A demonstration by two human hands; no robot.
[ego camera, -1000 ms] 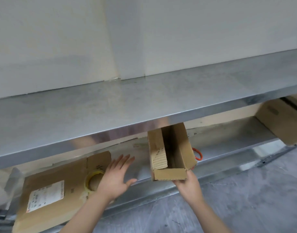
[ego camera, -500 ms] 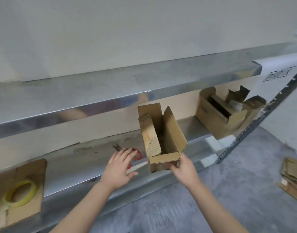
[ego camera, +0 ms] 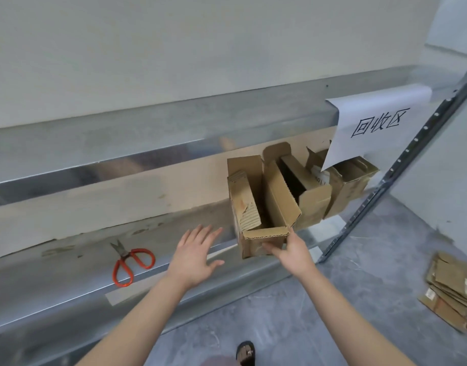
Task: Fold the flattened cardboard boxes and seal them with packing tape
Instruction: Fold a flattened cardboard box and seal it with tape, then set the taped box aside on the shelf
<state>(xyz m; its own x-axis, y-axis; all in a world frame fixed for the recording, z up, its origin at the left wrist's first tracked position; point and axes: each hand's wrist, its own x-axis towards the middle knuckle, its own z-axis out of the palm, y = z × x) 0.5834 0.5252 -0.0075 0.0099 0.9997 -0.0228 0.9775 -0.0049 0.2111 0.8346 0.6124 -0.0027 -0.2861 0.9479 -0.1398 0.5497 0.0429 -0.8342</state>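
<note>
My right hand (ego camera: 290, 250) grips the near end of a small folded cardboard box (ego camera: 261, 204), open at the top with its flaps standing up, held above the lower metal shelf (ego camera: 68, 281). My left hand (ego camera: 198, 256) hovers flat with fingers spread, left of the box and not touching it. A stack of flattened cardboard boxes (ego camera: 451, 286) lies on the floor at the right. No tape roll is in view.
Red-handled scissors (ego camera: 132, 262) lie on the lower shelf to the left. Other opened cardboard boxes (ego camera: 330, 186) stand at the shelf's right end under a white paper sign (ego camera: 377, 122). An upper metal shelf (ego camera: 148, 133) overhangs. A perforated rack post (ego camera: 385, 186) rises at the right.
The view has swung right along the shelf; the tape roll and labelled cardboard left the frame. My right hand has carried the box right, toward the other boxes, with my left hand following.
</note>
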